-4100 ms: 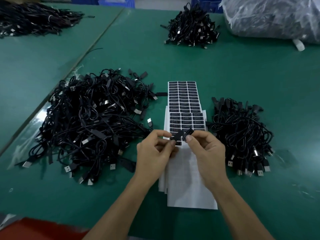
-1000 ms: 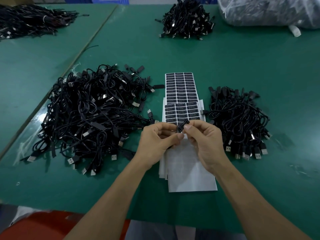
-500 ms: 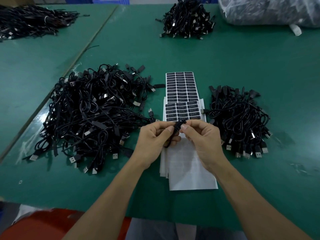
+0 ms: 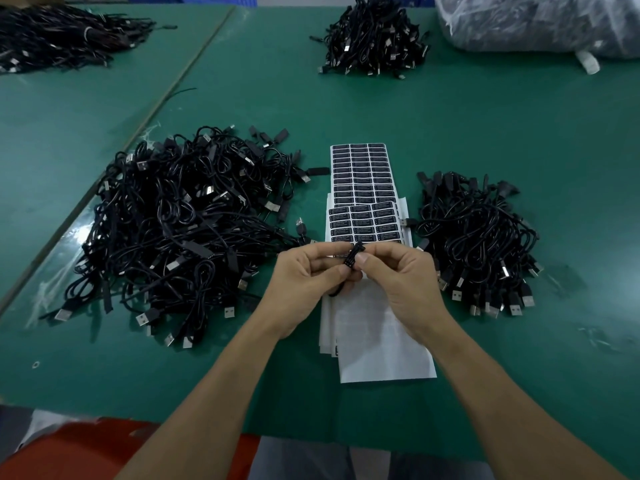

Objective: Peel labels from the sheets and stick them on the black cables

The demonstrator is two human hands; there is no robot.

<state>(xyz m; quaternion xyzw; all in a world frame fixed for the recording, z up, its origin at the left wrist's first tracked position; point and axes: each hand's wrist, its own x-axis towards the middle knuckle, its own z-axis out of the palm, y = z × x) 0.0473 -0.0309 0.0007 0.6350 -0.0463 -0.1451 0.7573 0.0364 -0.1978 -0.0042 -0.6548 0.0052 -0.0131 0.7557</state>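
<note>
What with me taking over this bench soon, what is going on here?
A person at the green table pinches the plug end of one thin black cable between left hand and right hand, just above the white sheets of small black labels. Whether a label is on it is too small to tell. A large tangled heap of black cables lies to the left, a smaller pile of black cables to the right.

The green table (image 4: 485,126) carries black cable heaps (image 4: 180,216) (several), label sheets (image 4: 362,178) and a plastic bag (image 4: 533,22).
</note>
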